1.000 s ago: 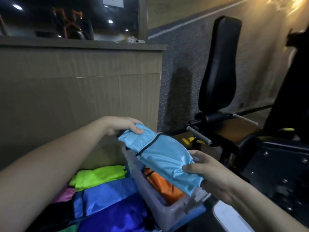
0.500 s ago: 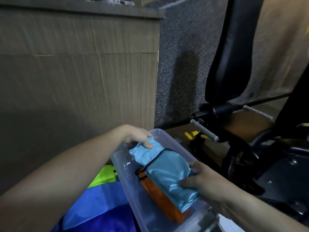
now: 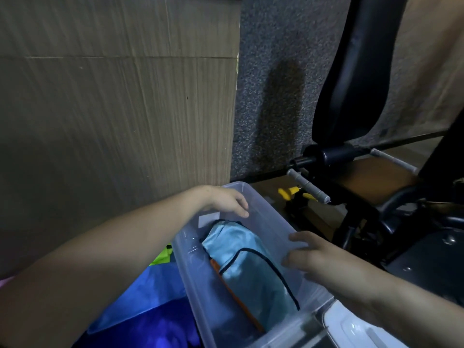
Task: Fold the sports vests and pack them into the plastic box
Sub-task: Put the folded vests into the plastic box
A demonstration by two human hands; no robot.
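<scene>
A folded light-blue vest (image 3: 248,270) with dark trim lies inside the clear plastic box (image 3: 273,224), on top of a folded orange vest (image 3: 238,297) that shows only as a thin edge. My left hand (image 3: 228,200) hovers over the box's far end, fingers apart, holding nothing. My right hand (image 3: 308,254) rests at the box's right wall, fingers spread, not gripping the vest. Left of the box lie more vests: a blue one (image 3: 150,295), a dark purple one (image 3: 155,327) and a neon-green one (image 3: 163,254), mostly hidden by my left arm.
A wood-panel counter front (image 3: 113,109) rises behind the box. A black gym bench with metal pegs (image 3: 351,156) stands to the right on a speckled floor. A white lid-like object (image 3: 351,327) lies at the bottom right beside the box.
Both hands have let go of the light-blue vest, which now lies in the box over the orange one. The view has tilted further down.
</scene>
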